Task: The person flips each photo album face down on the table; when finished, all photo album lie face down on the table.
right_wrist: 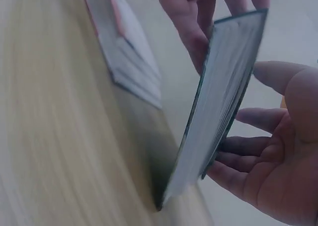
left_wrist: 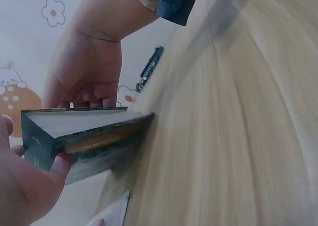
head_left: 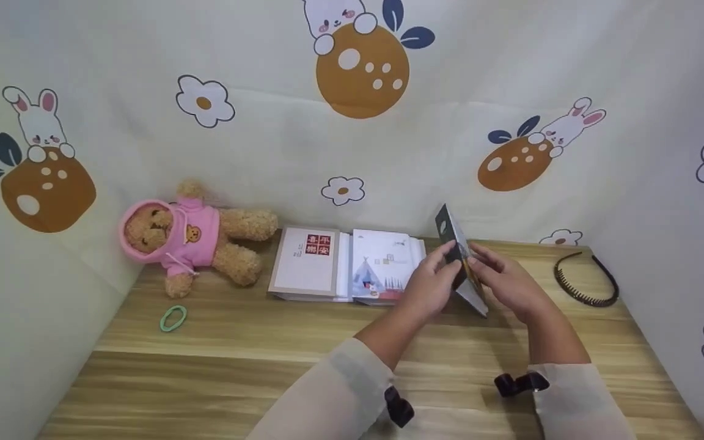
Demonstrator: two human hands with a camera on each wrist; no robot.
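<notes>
A dark-covered hardback book point(head_left: 457, 256) stands upright and tilted above the table, its pale page block showing in the right wrist view. My left hand point(head_left: 432, 284) grips it by the spine side, with the thumb point(left_wrist: 60, 167) on one cover. On the opposite side, my right hand point(head_left: 514, 281) holds the book with bent fingers; in the right wrist view its fingers point(right_wrist: 248, 146) lie against the outer cover. Just left of the book are a white booklet with a tent picture point(head_left: 382, 263) and a beige-edged book with red characters point(head_left: 304, 263), both lying flat.
On the left lies a teddy bear in a pink hoodie point(head_left: 199, 235), with a green hair tie point(head_left: 173, 318) nearer the front. A dark toothed headband point(head_left: 590, 293) lies at the right. A printed cloth point(head_left: 266, 159) rises behind the wooden table point(head_left: 236, 366).
</notes>
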